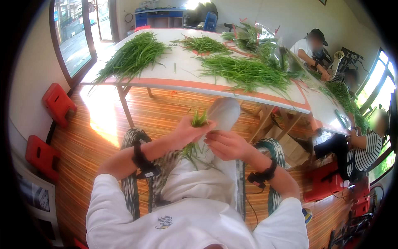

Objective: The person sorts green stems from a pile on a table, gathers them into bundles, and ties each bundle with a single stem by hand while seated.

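My left hand (186, 132) is closed around a small bunch of long, thin green leaves (191, 151), held above my lap. The leaf ends stick out above and below the fist. Close beside it is my right hand (228, 144), its fingertips pinched near the left thumb; whether a leaf is between them is too small to tell. On the white table (158, 74) before me lie a large pile of the green leaves (133, 54) at the left, a smaller pile (206, 44) farther back, and a wide pile (245, 70) at the right.
Clear plastic bags with greens (273, 53) stand at the table's right end. Several people sit beyond it, including a person in a striped shirt (365, 149) beside more greens (345, 96). Red stools (59, 102) line the left wall. Woven chair arms (130, 177) flank me.
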Action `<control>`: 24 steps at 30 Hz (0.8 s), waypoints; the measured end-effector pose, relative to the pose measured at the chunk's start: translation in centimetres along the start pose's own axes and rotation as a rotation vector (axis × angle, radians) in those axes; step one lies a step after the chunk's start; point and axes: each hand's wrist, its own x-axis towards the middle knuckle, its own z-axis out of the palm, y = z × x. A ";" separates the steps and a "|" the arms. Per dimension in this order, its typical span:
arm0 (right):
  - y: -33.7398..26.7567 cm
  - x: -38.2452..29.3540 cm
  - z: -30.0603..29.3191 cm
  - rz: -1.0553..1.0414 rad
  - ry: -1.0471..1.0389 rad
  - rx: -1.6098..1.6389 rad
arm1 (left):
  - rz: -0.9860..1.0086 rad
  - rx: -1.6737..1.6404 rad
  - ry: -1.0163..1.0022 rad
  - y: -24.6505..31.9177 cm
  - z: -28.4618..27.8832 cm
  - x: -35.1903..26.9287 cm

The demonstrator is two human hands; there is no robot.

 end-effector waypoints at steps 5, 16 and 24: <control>-0.1 0.4 -0.2 -0.027 -0.016 -0.017 | -0.037 -0.054 0.113 -0.6 0.2 0.5; 10.0 -4.6 -5.2 0.716 0.316 -0.477 | -0.044 -0.299 0.382 -0.5 -3.7 2.3; 15.1 -11.2 -8.5 1.288 0.126 -0.739 | 0.065 -0.239 0.164 -0.6 -2.9 2.2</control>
